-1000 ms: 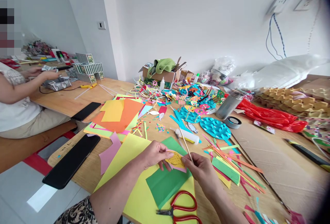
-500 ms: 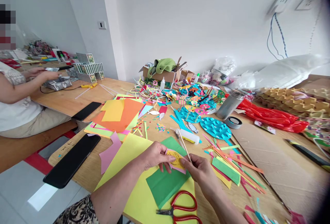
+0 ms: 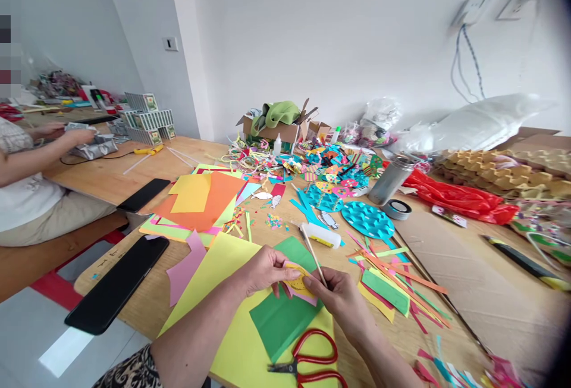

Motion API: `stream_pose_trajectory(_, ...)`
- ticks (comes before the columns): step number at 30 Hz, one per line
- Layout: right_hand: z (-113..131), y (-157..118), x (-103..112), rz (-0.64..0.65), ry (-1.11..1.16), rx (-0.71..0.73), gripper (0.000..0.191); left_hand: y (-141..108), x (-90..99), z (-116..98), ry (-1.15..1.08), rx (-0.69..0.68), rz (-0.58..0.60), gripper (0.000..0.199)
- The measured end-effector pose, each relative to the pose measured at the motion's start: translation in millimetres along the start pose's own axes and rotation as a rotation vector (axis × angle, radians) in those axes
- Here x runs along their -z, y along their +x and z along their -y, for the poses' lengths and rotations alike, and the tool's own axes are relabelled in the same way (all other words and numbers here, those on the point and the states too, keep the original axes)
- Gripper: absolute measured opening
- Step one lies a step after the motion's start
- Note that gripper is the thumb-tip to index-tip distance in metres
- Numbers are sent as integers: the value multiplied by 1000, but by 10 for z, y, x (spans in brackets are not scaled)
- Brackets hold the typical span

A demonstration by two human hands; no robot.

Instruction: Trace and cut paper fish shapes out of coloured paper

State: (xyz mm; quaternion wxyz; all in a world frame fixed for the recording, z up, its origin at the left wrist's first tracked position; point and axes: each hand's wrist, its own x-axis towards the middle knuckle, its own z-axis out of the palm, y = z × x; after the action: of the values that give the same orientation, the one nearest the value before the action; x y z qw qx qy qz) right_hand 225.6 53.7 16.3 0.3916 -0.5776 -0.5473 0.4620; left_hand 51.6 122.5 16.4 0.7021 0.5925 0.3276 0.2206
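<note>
Between both hands is a small yellow paper cutout [image 3: 298, 281] with dark markings, lying on a piece of pink paper [image 3: 304, 299]. My left hand [image 3: 266, 270] pinches its left edge between thumb and fingers. On the other side, my right hand [image 3: 335, 293] presses its thumb on the cutout and also holds a thin pale stick [image 3: 313, 252] pointing up and away. Under the hands lie green paper [image 3: 285, 324] and a large yellow sheet [image 3: 227, 304]. Red-handled scissors [image 3: 310, 359] rest on the sheets nearest me, their blades to the left.
A glue bottle [image 3: 322, 235] lies beyond my hands. Paper strips [image 3: 404, 275] are scattered to the right, near a tape roll [image 3: 397, 209] and a metal tumbler [image 3: 391, 181]. Black phones [image 3: 119, 284] lie at left. Another person's hand [image 3: 80, 134] works at the far-left table.
The view has shifted slightly, so most things sit a little further left. Both hands keep hold of the same paper pieces, and the stick stays in my right hand.
</note>
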Motion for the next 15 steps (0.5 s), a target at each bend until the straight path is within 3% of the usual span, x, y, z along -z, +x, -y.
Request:
stream_pose_trajectory(3,73,3,37,13,-34,52,51,7,11,12,5,-10,-56,46)
stream_pose_trajectory(5,122,14,177,-51,-89,97,52,14,26,21,-12,-19,-90,46)
stream_pose_trajectory(8,144,0,605,-358,-326,63,55,23,56,18,-82,-15,-167,45)
stream_pose_trajectory(10,107,-50,967,-596,-701,-53,53,25,76,5,-133,-23,-211,44)
stream_pose_trajectory(13,-18,-154,1412,-711,-885,-184,43,24,100,-16,-210,-41,-267,41)
stream_pose_trajectory(15,-122,-204,1567,-719,-984,-274,38,27,113,-21,-260,-54,-298,40)
